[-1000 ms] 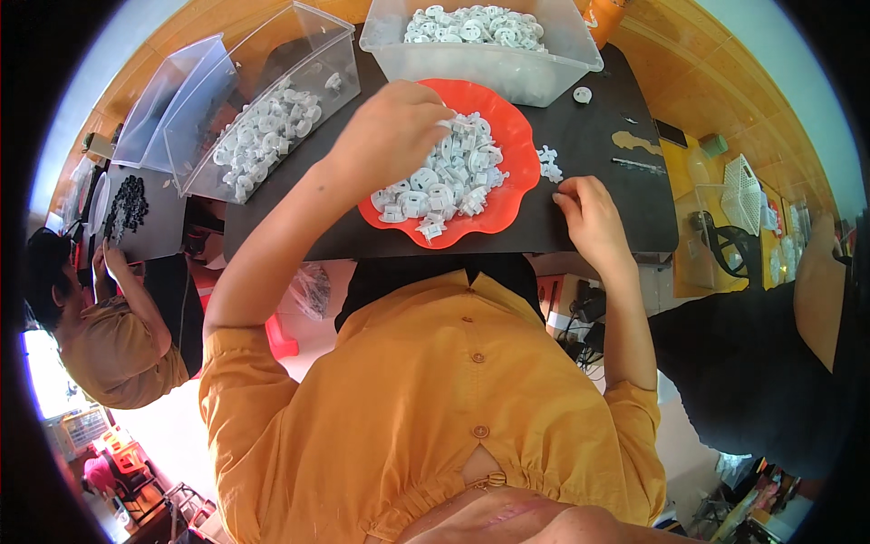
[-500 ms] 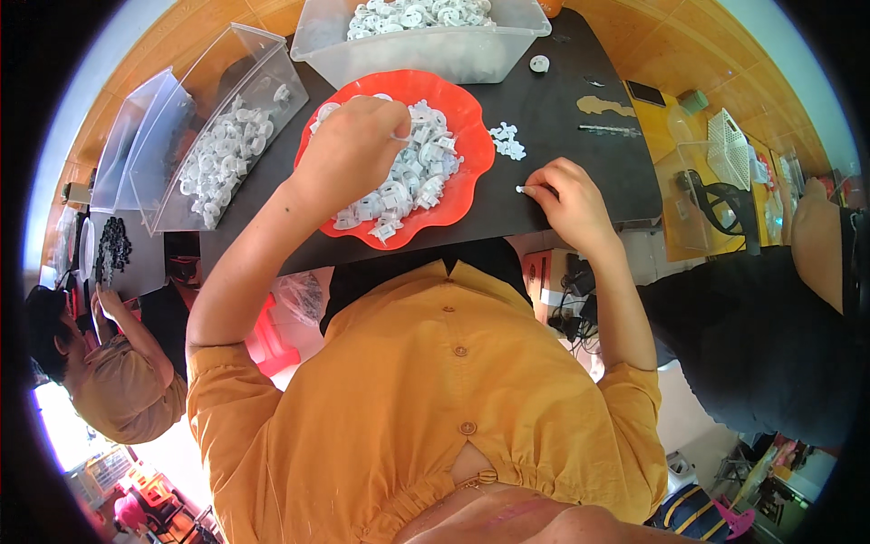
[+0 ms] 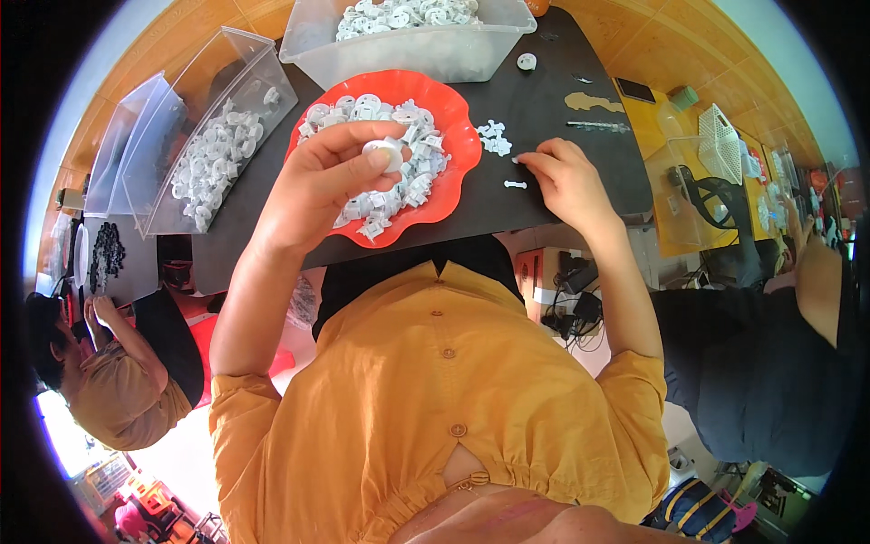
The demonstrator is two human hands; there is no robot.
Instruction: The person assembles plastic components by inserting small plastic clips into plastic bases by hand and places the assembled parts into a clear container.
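Note:
My left hand [image 3: 331, 181] is closed in a pinch on a round white plastic part [image 3: 384, 155], held above the red scalloped bowl [image 3: 464, 145]. Many similar white plastic parts [image 3: 412, 186] fill that bowl. To its right, my right hand [image 3: 569, 181] hovers low over the dark table with thumb and fingers pinched. A pale spot shows at its fingertips, too small to name. Just left of these fingers lies a small white bar-shaped piece [image 3: 515, 185]. A little cluster of small white pieces [image 3: 494, 138] sits between the bowl and my right hand.
A clear bin [image 3: 408, 56] of white parts stands behind the bowl, another clear bin [image 3: 222, 163] at left. One round white part [image 3: 526, 62] lies at the back. A phone [image 3: 634, 90] is at far right. Co-workers sit at both sides.
My left hand has come up out of the bowl and turned, now showing a round white part. My right hand has shifted slightly forward, and a small white bar-shaped piece now lies free beside it.

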